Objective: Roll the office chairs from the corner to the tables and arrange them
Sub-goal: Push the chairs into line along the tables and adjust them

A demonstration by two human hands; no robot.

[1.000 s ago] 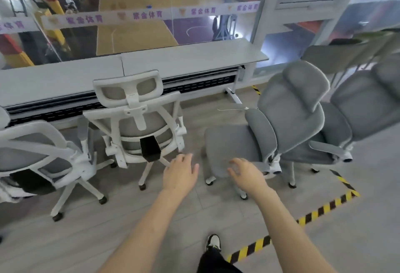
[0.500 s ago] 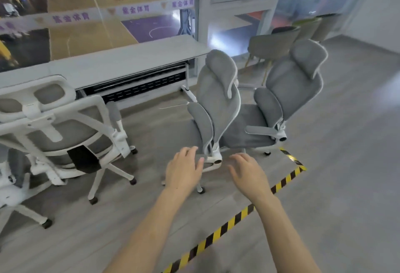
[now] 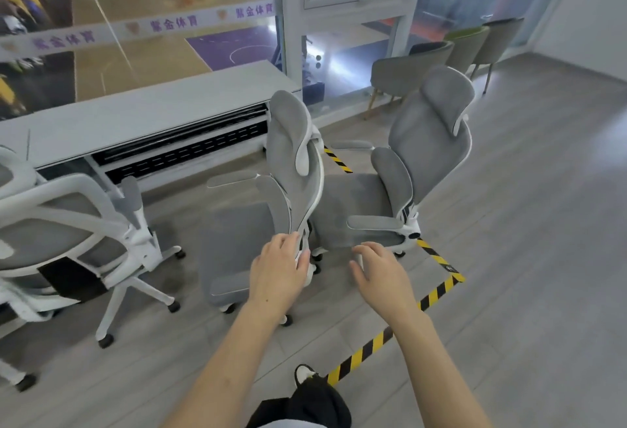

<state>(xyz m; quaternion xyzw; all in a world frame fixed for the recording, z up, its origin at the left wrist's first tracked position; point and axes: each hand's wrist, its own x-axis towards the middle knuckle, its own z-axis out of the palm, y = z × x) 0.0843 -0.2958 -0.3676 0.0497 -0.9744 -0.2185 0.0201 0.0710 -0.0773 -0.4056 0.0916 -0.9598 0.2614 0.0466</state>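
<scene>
Two grey padded office chairs stand side by side inside the taped corner. The nearer grey chair point(image 3: 291, 162) faces left toward the long grey table point(image 3: 142, 115). The second grey chair point(image 3: 424, 142) stands behind it on the right. My left hand point(image 3: 280, 273) hovers with relaxed fingers just below the nearer chair's backrest, fingertips at its white frame; contact is unclear. My right hand point(image 3: 380, 275) is spread in the air near the second chair's armrest point(image 3: 373, 223), holding nothing. A white mesh chair point(image 3: 78, 224) stands at the table on the left.
Yellow-black floor tape point(image 3: 437, 292) marks the corner zone. Three low lounge chairs point(image 3: 407, 71) line the glass wall at the back right. Grey floor stretches away on the right. My shoe point(image 3: 305, 373) is at the bottom.
My view has swung right and closer to the grey chairs. Both hands have come forward toward the nearer chair's back. The white mesh chair has slid to the left edge.
</scene>
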